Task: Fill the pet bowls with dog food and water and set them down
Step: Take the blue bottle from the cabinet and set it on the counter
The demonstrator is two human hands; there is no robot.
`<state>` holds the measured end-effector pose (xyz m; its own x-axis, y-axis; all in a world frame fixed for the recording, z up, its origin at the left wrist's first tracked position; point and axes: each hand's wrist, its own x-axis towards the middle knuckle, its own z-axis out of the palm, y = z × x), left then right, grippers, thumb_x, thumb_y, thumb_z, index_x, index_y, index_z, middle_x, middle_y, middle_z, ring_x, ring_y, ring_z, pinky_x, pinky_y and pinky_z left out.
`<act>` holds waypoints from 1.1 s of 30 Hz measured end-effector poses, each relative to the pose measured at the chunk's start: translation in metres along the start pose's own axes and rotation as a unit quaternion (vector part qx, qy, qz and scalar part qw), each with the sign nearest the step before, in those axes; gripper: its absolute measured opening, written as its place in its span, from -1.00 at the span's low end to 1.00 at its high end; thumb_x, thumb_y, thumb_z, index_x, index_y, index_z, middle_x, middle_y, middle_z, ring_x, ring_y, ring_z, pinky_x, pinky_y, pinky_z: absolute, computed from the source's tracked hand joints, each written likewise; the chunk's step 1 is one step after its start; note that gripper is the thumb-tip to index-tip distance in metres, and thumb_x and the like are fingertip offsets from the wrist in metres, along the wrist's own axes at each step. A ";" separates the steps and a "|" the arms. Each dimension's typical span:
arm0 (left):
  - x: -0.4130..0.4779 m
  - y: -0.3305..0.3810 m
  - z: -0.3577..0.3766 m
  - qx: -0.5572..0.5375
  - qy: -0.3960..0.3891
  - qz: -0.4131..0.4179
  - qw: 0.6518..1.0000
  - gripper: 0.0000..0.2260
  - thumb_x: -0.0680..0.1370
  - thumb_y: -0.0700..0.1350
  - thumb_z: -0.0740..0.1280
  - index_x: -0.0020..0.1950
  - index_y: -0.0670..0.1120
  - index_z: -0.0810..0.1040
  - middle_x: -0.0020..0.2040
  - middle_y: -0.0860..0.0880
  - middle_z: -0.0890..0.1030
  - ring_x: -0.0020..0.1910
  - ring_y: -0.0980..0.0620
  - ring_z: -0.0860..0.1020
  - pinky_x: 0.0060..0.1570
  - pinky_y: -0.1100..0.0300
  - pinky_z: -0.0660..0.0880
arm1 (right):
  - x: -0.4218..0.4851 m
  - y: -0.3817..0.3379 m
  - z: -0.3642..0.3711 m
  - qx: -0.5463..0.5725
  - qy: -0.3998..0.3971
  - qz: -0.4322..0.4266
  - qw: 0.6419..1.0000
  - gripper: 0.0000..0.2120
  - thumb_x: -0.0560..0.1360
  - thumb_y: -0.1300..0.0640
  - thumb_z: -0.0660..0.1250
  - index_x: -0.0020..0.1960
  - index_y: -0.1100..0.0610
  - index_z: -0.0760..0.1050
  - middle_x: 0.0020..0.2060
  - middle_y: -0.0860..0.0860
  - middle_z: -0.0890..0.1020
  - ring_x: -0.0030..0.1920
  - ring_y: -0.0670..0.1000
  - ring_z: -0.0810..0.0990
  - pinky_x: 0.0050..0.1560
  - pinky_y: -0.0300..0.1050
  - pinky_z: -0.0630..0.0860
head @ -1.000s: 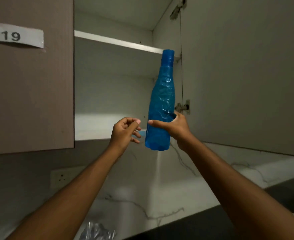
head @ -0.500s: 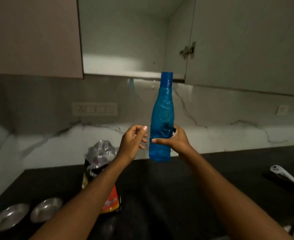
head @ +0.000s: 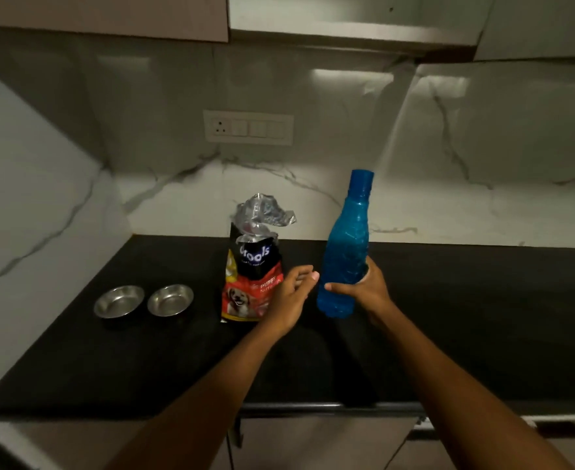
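Above the black surface [head: 143, 361], right hand [head: 364, 293] grips blue bottle [head: 347, 242] near its base, almost upright, cap up, leaning slightly right; left hand [head: 289, 300] loosely curled, empty, alongside.

Blue bottle [head: 347, 245] in right hand [head: 367, 290]

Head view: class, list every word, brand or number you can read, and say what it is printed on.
"Drools": bag, dark upper part; first letter creased.
"PUPPY": same bag, red band.
Small print under each: too blurred to read; the lower line is partly behind the left hand.
Bottle: no readable text.
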<state>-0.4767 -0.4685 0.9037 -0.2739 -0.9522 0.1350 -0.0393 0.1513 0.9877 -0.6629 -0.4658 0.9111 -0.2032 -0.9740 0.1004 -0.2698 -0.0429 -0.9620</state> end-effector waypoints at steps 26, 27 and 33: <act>0.044 -0.095 -0.004 0.016 -0.084 -0.130 0.988 -0.34 0.51 -0.28 0.40 0.55 -0.10 0.19 0.52 -0.04 0.29 0.50 -0.01 0.27 0.31 0.18 0.33 | 0.054 0.086 0.043 -0.032 -0.001 0.046 0.998 -0.14 0.13 0.22 0.68 0.33 0.04 0.37 0.19 -0.04 0.58 0.19 -0.11 0.57 0.17 -0.08 0.56; 0.044 -0.094 -0.002 0.015 -0.084 -0.131 0.988 -0.34 0.51 -0.29 0.40 0.55 -0.10 0.19 0.52 -0.04 0.29 0.50 -0.01 0.28 0.28 0.20 0.34 | 0.054 0.086 0.042 -0.033 -0.007 0.043 0.999 -0.15 0.14 0.22 0.68 0.33 0.05 0.36 0.19 -0.05 0.58 0.18 -0.13 0.58 0.16 -0.10 0.56; 0.040 -0.096 0.005 0.007 -0.065 -0.128 0.990 -0.37 0.52 -0.28 0.40 0.53 -0.07 0.22 0.51 -0.03 0.31 0.43 0.00 0.36 0.30 0.17 0.38 | 0.047 0.095 0.033 -0.064 -0.047 0.058 0.995 -0.10 0.20 0.17 0.66 0.42 0.01 0.27 0.28 -0.11 0.50 0.26 -0.14 0.49 0.25 -0.12 0.48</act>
<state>-0.4891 -0.5196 0.8140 -0.3746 -0.9179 -0.1312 -0.1371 -0.0851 0.9869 -0.6667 -0.5226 0.8164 -0.1526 -0.9875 -0.0403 -0.3682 0.0946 -0.9249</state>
